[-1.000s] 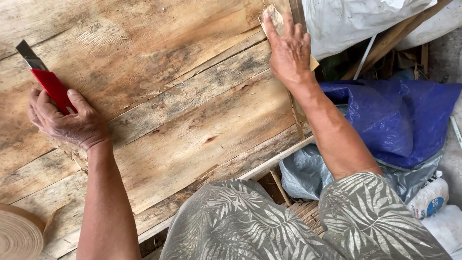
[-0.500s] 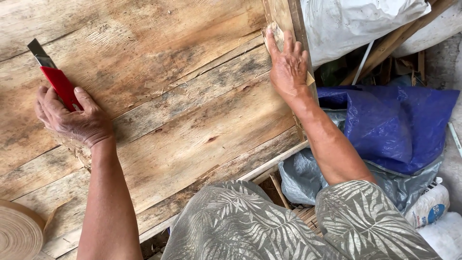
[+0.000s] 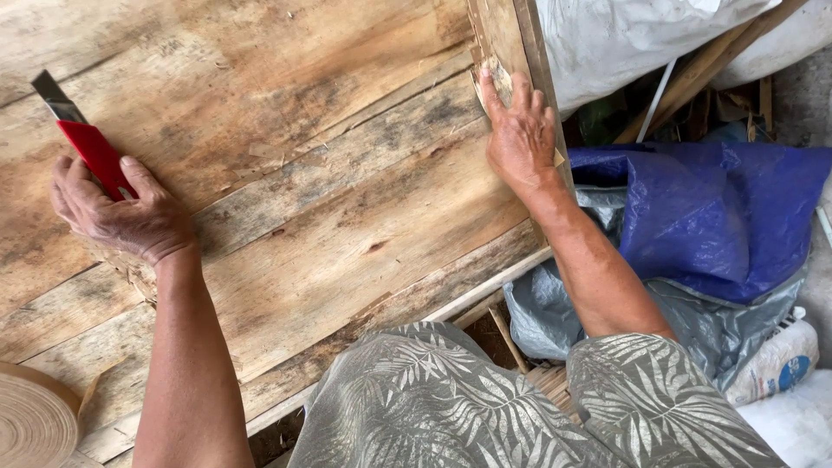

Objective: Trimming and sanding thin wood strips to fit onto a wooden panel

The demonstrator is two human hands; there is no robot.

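The table (image 3: 329, 217) fills most of my view, a top of weathered wooden planks running on a slant from lower left to upper right. Off its right edge lie a blue tarp (image 3: 719, 217), a grey plastic sheet (image 3: 555, 312) under it and white sacks (image 3: 624, 43) above, with a few wooden sticks (image 3: 693, 82) poking between them. At the lower left corner sits a roll of tan strip material (image 3: 35, 425), resting on the planks near my left forearm.

My left hand (image 3: 121, 212) is clenched around a red utility knife (image 3: 87, 147). Its long axis points up and to the left, away from me, and the dark blade (image 3: 56, 97) sticks out past the red handle over the bare wood. My thumb lies along the handle's right side.

My right hand (image 3: 520, 130) is well apart from it, across the table at the far right edge. It lies flat, fingers spread and released, pressing on a frayed pale strip (image 3: 492, 76) where the planks meet an upright board (image 3: 511, 35). The strip lies just under my fingertips, so this hand is the nearer one to it; the knife lies well to its left with only open planks between the two hands.
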